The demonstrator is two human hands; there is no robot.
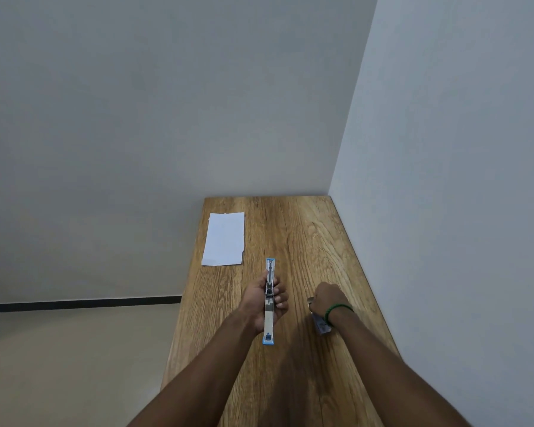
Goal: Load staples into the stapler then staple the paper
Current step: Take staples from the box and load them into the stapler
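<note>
here, a long table of light brown grained wood (305, 235) runs away from the viewer into the corner of two plain pale walls (167, 103), its right edge against the right-hand wall. the left hand (270, 300) is held palm up over the middle of the table, and its fingers and thumb are curled round a slim stapler of silver metal with light blue plastic ends (269, 317). the stapler is swung open into one long straight line, pointing away from the viewer, with its inner metal channel facing up; one blue end sticks out beyond the fingertips and the other beyond the heel of the palm, above the wood. the right hand (329, 298) is just to the right of it, knuckles up and low over the table, with a thin green band (336, 311) round the wrist. its fingers are curled under, and a small greyish bit shows at the hand's left edge, but i cannot tell whether the fingers hold it or what it is. partly hidden under that wrist lies a small pale blue packet (321, 328) on the table, too blurred to read. the white rectangular sheet of paper (225, 238) lies flat near the far left edge of the table, well apart from both hands. left of the table is a beige floor (59, 365) with a dark skirting strip (74, 305) at the foot of the wall.
</note>
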